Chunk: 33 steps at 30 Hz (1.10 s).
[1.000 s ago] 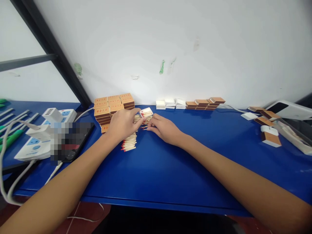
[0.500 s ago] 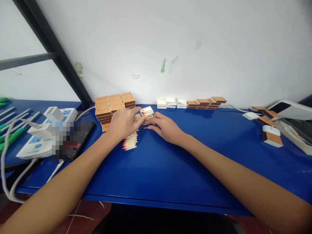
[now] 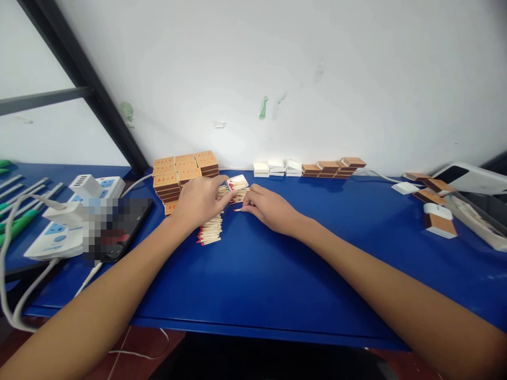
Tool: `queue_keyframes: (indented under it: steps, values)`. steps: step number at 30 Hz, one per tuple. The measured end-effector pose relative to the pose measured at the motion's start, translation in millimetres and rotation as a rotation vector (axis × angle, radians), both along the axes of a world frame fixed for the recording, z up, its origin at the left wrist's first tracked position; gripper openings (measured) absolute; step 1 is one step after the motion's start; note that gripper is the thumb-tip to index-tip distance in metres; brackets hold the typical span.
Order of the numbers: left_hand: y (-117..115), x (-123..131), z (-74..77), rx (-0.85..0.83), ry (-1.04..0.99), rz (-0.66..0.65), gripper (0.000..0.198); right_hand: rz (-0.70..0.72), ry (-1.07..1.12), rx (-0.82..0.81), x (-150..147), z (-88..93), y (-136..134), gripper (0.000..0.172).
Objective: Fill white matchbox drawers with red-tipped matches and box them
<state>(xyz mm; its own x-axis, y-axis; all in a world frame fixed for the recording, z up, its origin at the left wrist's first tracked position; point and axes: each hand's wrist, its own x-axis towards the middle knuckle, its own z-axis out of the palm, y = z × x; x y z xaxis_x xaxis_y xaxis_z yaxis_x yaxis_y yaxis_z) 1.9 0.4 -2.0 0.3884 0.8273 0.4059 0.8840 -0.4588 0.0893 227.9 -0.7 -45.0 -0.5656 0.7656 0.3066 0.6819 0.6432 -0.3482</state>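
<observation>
My left hand [image 3: 200, 199] is closed around a small open matchbox tray [image 3: 237, 182], held tilted just above the blue table [image 3: 253, 274]. My right hand [image 3: 269, 208] lies beside it with its fingers pinched on loose red-tipped matches [image 3: 237, 209] at the table surface. A heap of loose matches [image 3: 209, 232] lies under and in front of my left hand. A stack of orange matchboxes [image 3: 184, 174] stands right behind my left hand, against the wall.
White trays [image 3: 277, 168] and brown sleeves [image 3: 332, 168] line the wall at the back. More sleeves and trays [image 3: 438, 221] lie at the right with a white device [image 3: 471, 179]. Power strips [image 3: 59, 232], a dark phone [image 3: 119, 229] and cables sit at the left.
My hands have barely moved. The fingers of my right hand have shifted slightly among the loose matches by the tray.
</observation>
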Motion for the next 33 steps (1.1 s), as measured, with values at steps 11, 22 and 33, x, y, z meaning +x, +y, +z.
queue_keyframes:
  steps: [11, 22, 33]
  values:
    - [-6.9, 3.8, 1.4, -0.11, 0.078, -0.266, 0.038, -0.127, 0.106, 0.158, 17.9, 16.5, -1.7, 0.007]
    - [-1.9, 0.8, -1.0, -0.111, -0.105, -0.254, 0.046, -0.082, 0.197, 0.169, 14.7, 11.5, -3.9, 0.012]
    - [-3.9, 0.7, -0.5, -0.177, -0.085, -0.344, 0.039, -0.047, 0.206, 0.104, 19.6, 11.1, 0.0, 0.008]
